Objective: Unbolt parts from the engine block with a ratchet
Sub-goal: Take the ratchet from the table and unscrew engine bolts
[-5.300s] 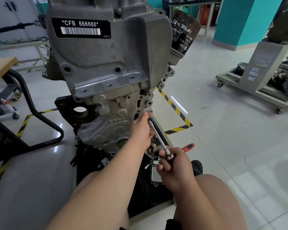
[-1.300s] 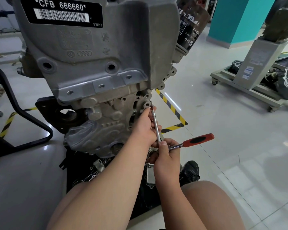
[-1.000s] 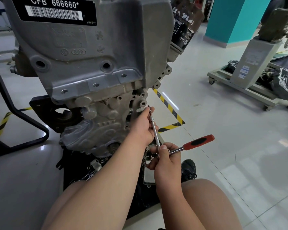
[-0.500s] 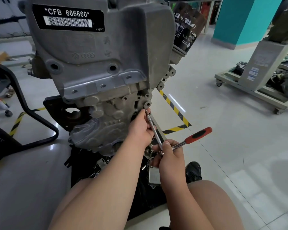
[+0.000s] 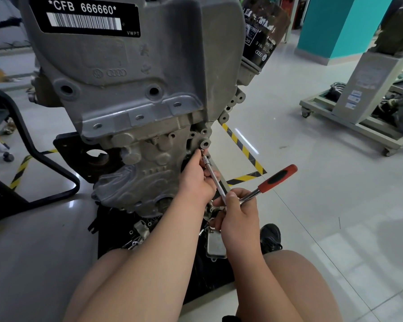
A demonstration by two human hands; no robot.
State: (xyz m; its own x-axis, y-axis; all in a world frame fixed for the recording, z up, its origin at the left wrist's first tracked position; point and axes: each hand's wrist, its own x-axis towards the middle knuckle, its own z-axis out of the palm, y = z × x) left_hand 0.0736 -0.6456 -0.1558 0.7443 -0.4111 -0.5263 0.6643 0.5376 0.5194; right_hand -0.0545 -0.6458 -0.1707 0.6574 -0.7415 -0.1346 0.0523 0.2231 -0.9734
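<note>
My left hand (image 5: 196,181) pinches the extension bar (image 5: 214,177) near its tip at the 4 o'clock corner of the engine block (image 5: 137,89), while my right hand (image 5: 239,218), at its 5 o'clock, grips the ratchet (image 5: 277,178) head, handle pointing 2 o'clock.

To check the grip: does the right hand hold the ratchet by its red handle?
No, the right hand grips the ratchet at its metal neck, and the red handle sticks out free.
</note>
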